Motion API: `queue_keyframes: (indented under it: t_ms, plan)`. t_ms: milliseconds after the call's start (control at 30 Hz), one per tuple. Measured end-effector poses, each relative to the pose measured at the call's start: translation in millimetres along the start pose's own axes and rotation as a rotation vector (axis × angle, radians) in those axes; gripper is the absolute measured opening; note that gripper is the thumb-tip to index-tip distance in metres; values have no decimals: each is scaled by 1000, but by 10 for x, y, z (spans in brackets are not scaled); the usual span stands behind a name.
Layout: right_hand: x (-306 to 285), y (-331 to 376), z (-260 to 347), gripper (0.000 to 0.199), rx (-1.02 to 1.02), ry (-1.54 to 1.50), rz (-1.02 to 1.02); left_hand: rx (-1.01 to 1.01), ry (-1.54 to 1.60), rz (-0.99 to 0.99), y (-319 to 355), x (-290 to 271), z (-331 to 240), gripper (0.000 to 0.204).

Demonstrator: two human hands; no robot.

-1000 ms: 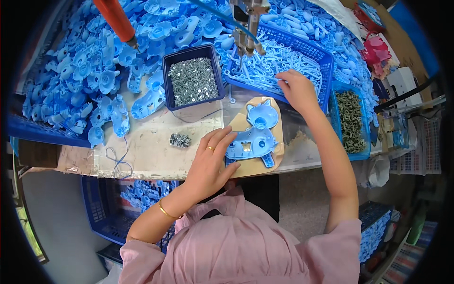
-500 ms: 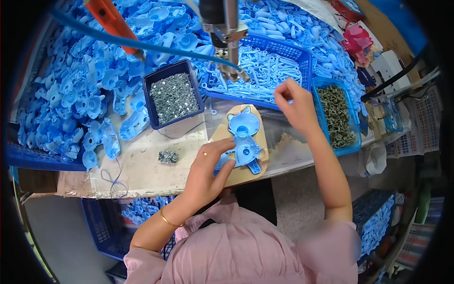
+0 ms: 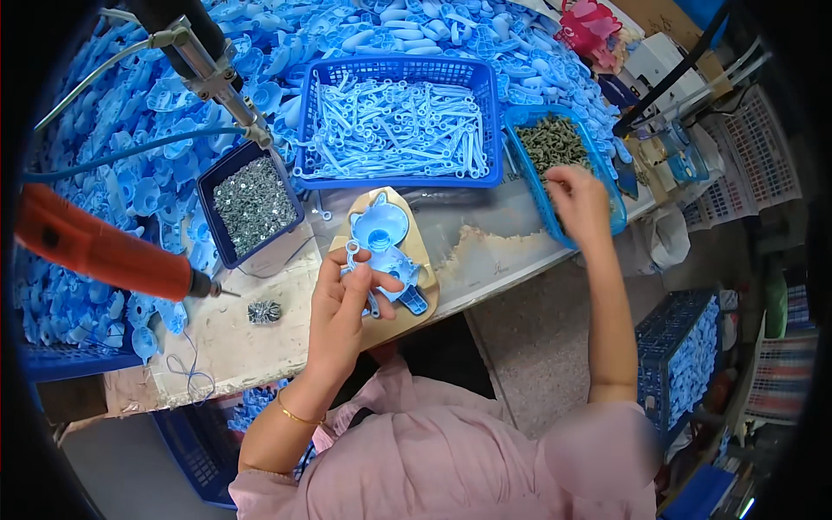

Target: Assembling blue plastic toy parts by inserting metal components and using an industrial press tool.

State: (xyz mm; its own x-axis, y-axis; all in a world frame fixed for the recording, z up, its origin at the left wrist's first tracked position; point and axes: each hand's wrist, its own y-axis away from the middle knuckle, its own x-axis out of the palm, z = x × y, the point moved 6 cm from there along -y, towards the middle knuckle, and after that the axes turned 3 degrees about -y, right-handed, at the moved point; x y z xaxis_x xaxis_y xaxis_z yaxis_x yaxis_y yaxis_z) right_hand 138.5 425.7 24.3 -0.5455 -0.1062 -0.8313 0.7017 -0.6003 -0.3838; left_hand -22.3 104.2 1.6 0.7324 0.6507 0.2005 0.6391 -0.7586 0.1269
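A light blue plastic rod with a ring end [image 3: 352, 249] is pinched in my left hand [image 3: 340, 299], over the near left part of a wooden fixture [image 3: 418, 234]. On that fixture lies a light blue plastic shell [image 3: 381, 224] with a round cup and small ears; its lower part is partly behind my fingers. My right hand [image 3: 579, 204] reaches over a bright blue tray [image 3: 614, 208] of small grey-brown pieces [image 3: 551, 143]. Its fingers are pressed together, and what they hold is hidden.
A blue basket [image 3: 399, 184] of ring-ended rods stands behind the fixture. To its left are a dark box [image 3: 227, 253] of small metal parts and an orange power screwdriver [image 3: 104, 251]. A metal clump [image 3: 263, 312] lies on the table. Blue shells [image 3: 165, 95] are heaped behind.
My left hand has lifted off the shell and now holds a ring-ended rod. My right hand has gone from the rod basket to the bright blue tray. The whole view has shifted.
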Motion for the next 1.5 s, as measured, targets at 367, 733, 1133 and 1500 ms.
queue_keyframes:
  t_ms: [367, 733, 1133, 1500]
  plan:
    - [135, -174, -707, 11, 199, -223, 142, -116, -27, 42, 91, -54, 59, 19]
    - [235, -135, 305, 16, 336, -866, 371, -28, -177, 181, 50, 22, 52, 17]
    - [518, 370, 1899, 15, -23, -756, 892, 0, -330, 173, 114, -13, 60, 20]
    - [549, 386, 1938, 14, -82, -613, 1105, -61, -487, 307, 181, -7, 19, 20]
